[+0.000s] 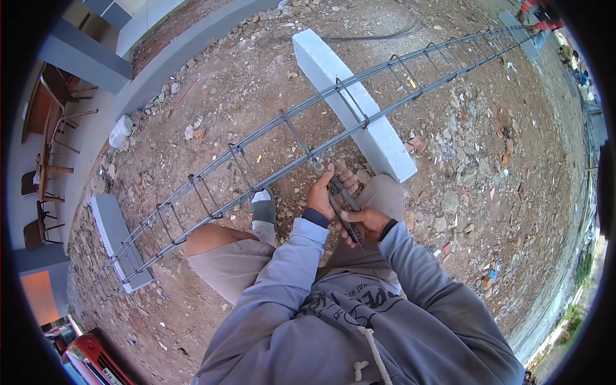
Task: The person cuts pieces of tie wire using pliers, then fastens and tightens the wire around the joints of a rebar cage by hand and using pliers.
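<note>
Both hands are closed on a pair of dark metal pliers point(343, 204) in front of my knees. My left hand point(320, 197) wraps one side of the tool, its fingertips up near a lower bar of the rebar cage. My right hand point(371, 222) grips the other side, thumb across the tool; some of its fingers are hidden. Just beyond my hands runs the long rebar cage point(280, 172), with square stirrups spaced along its bars. The cage rests across a pale concrete block point(350, 96) in the middle and another block point(119, 240) at the left.
At the far right end of the cage, another person in red sleeves point(545, 24) is near a further block point(525, 45). Rubble and stones cover the ground point(462, 192). Chairs point(54, 90) stand on a porch at left, and a red vehicle point(96, 359) is at lower left.
</note>
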Tool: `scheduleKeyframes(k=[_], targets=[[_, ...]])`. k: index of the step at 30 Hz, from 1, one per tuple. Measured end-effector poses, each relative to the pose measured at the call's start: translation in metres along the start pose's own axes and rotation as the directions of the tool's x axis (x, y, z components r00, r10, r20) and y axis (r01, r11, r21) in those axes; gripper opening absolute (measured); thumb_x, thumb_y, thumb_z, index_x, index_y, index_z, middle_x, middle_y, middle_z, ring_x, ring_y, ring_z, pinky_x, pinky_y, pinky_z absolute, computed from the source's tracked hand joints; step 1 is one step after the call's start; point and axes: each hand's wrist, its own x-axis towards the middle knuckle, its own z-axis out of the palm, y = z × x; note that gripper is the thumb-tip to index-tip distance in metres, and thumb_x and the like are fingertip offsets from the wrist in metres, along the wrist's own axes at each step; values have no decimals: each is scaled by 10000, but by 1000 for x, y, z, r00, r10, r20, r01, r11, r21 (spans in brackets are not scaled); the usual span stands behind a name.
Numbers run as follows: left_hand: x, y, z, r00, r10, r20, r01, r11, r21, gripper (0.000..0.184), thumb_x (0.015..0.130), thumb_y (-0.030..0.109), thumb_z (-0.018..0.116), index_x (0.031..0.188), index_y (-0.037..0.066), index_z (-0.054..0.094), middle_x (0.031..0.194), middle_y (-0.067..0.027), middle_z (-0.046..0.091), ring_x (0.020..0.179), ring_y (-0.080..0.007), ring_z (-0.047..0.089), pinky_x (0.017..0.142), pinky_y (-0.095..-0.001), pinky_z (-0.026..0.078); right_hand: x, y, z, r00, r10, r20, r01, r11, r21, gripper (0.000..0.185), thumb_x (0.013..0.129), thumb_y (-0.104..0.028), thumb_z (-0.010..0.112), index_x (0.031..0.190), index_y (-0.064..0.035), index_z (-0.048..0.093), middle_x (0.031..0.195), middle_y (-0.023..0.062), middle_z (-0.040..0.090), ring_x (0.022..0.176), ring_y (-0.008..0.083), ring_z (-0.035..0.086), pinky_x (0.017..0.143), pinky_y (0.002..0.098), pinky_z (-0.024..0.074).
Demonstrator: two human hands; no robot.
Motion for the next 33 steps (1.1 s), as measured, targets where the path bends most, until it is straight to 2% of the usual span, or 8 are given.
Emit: scheduleKeyframes(k=[9, 15, 18, 21, 24, 28, 32, 33], targets=[[26, -20, -1, 997, 51, -50, -55, 995, -80, 325, 927, 409, 476, 727, 156, 432, 617, 19, 425, 570, -152, 441, 582, -323, 391, -12, 18, 23, 399, -891, -214, -234, 127, -964, 395, 744, -253, 646, 1005, 27, 551, 730, 200, 607, 744, 412, 612, 707, 484, 484], [23, -18, 4, 925, 185, -333, -72, 943, 326, 320, 927, 374, 493, 712, 139, 457, 593, 17, 453, 533, -142, 457, 535, -306, 406, 10, 25, 7, 543, -781, -309, -151, 271, -951, 241, 777, -195, 605, 907, -2, 542, 701, 138, 601, 707, 346, 626, 664, 440, 502], [12, -5, -11, 936, 264, -234, -142, 889, 435, 274, 909, 347, 534, 766, 114, 517, 631, -1, 521, 570, -148, 517, 540, -301, 441, -1, 7, -2, 956, -167, -242, 87, 947, -308, 274, 848, -281, 595, 917, -18, 565, 731, 103, 622, 662, 232, 621, 589, 342, 501], [-1, 17, -7, 993, 69, -101, -38, 959, 279, 259, 874, 340, 590, 810, 91, 561, 660, -20, 566, 597, -160, 558, 555, -314, 474, 14, 26, -6, 954, -113, 279, 46, 971, 235, 380, 877, -407, 570, 941, -32, 586, 781, 87, 642, 651, 154, 595, 543, 266, 468], [2, 23, -17, 997, 40, -59, -19, 950, 312, 235, 851, 300, 615, 798, 75, 569, 637, -13, 546, 566, -154, 548, 550, -322, 486, 24, 37, 14, 998, -55, 7, 55, 998, 20, 479, 848, -488, 576, 993, -31, 584, 843, 107, 653, 673, 143, 594, 545, 268, 470], [33, 0, -22, 903, 300, -308, -36, 767, 641, 193, 844, 251, 612, 773, 77, 570, 617, -3, 515, 532, -142, 511, 513, -307, 455, 26, 45, -1, 743, -656, -135, 434, 625, -649, 580, 816, -479, 617, 1123, 1, 506, 914, 120, 647, 806, 254, 628, 691, 391, 499], [53, -19, -35, 850, 434, -298, -101, 689, 718, 199, 851, 264, 602, 789, 78, 568, 645, -27, 545, 566, -151, 528, 523, -312, 459, 28, 37, 20, 670, -647, -364, -58, 443, -895, 531, 838, -397, 607, 1157, 11, 491, 916, 136, 641, 801, 277, 628, 719, 404, 493], [53, -14, -34, 863, 422, -277, -125, 709, 694, 198, 857, 266, 594, 801, 78, 568, 657, -36, 556, 582, -155, 539, 532, -315, 466, 26, 31, 21, 782, -479, -398, 68, 701, -710, 484, 855, -378, 590, 1129, 11, 503, 909, 135, 639, 788, 265, 628, 706, 390, 496]])
